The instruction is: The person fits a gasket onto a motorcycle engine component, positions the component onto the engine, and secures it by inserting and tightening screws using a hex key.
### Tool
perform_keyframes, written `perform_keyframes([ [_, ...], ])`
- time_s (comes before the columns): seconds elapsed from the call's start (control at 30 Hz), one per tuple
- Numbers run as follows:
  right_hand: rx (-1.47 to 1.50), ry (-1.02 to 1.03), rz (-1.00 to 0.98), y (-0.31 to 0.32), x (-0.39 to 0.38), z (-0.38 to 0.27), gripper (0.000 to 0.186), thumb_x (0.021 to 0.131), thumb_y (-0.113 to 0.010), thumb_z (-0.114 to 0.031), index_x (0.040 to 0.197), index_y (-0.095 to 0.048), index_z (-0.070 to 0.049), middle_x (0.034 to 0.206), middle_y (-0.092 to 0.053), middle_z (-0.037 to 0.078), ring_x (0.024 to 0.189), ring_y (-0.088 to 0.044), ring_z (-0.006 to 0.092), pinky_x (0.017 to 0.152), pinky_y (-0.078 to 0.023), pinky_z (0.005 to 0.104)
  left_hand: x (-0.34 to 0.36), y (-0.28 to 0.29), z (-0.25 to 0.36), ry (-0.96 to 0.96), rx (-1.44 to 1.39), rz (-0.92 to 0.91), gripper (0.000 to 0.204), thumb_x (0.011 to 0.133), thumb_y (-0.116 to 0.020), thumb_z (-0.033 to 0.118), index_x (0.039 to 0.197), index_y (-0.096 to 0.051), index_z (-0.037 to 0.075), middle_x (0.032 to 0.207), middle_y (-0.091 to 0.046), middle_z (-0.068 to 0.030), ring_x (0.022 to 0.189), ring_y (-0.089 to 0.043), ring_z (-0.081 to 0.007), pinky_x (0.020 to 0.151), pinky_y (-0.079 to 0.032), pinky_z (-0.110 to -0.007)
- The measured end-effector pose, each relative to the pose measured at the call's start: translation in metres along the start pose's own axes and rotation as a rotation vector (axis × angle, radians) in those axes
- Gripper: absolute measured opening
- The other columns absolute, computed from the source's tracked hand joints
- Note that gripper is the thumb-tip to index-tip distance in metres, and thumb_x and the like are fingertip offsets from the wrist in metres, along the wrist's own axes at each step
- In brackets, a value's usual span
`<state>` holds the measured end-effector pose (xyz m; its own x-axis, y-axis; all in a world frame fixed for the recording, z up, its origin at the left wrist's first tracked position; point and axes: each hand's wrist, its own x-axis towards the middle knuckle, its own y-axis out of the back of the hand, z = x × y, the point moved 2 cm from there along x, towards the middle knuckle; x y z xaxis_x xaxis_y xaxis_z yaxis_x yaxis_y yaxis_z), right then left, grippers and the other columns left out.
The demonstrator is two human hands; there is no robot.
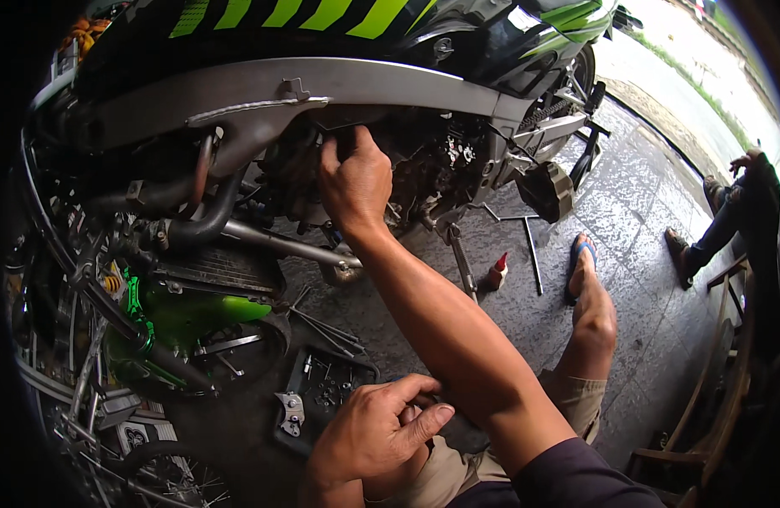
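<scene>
My right hand (pixel 356 182) reaches up beneath the grey frame beam (pixel 407 80) of a green-and-black motorcycle (pixel 339 21), fingers bent into the dark engine area (pixel 440 161); what they grip is hidden. My left hand (pixel 377 432) is low at the centre, beside my right forearm, with curled fingers; I cannot make out what they hold, if anything. Just behind it sits a black tray (pixel 330 423) with small hardware and a metal bracket (pixel 290 411). A bent exhaust pipe (pixel 288 245) runs under the engine.
A radiator (pixel 212 275) and green bodywork (pixel 178 317) lie at left among parts. On the tiled floor (pixel 644 322) are a T-handle tool (pixel 532 254), loose rods (pixel 326 330) and a red-tipped bottle (pixel 496 275). My sandalled foot is right of them. Another person's legs (pixel 720 237) and wooden furniture (pixel 673 461) occupy the right.
</scene>
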<state>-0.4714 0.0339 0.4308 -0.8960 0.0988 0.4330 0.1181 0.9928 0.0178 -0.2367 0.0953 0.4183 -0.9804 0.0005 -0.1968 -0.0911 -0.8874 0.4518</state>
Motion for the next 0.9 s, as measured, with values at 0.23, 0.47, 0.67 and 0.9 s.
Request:
perform_keyframes([
  [0.23,0.176,0.005,0.029,-0.004,0.001,0.007,0.019,0.085,-0.068,-0.015,0.096,-0.065,0.001,0.084,-0.071,0.019,0.078,-0.071,0.0315,0.071,-0.052,0.0376,-0.008,0.005,-0.009,-0.016,-0.339,0.169,0.029,0.094,-0.064,0.021,0.101,-0.064,-0.007,0.087,-0.07,-0.0109,0.08,-0.067,-0.0132,0.073,-0.053,-0.026],
  [0.47,0.169,0.181,0.073,-0.002,-0.003,0.01,0.016,0.085,-0.067,-0.011,0.095,-0.064,0.001,0.084,-0.07,0.018,0.079,-0.07,0.0323,0.071,-0.052,0.0362,-0.009,0.008,-0.005,-0.137,-0.537,0.369,0.025,0.092,-0.066,0.021,0.093,-0.064,-0.004,0.078,-0.066,-0.0096,0.07,-0.063,-0.0106,0.062,-0.046,-0.02],
  [0.67,0.201,0.15,0.07,-0.003,-0.002,0.009,0.016,0.085,-0.066,-0.011,0.097,-0.065,-0.001,0.087,-0.069,0.02,0.083,-0.067,0.0385,0.072,-0.051,0.038,-0.006,0.004,-0.001,-0.142,-0.521,0.386,0.026,0.092,-0.066,0.024,0.091,-0.065,-0.003,0.076,-0.066,-0.0081,0.066,-0.062,-0.0085,0.056,-0.041,-0.017],
  [0.9,0.137,0.036,0.014,-0.001,0.003,0.004,0.018,0.087,-0.065,-0.016,0.099,-0.068,-0.002,0.085,-0.069,0.021,0.083,-0.066,0.0405,0.071,-0.051,0.0424,-0.002,0.003,-0.003,-0.166,-0.5,0.388,0.025,0.092,-0.065,0.023,0.09,-0.065,-0.002,0.075,-0.066,-0.0075,0.065,-0.061,-0.0074,0.052,-0.039,-0.016],
])
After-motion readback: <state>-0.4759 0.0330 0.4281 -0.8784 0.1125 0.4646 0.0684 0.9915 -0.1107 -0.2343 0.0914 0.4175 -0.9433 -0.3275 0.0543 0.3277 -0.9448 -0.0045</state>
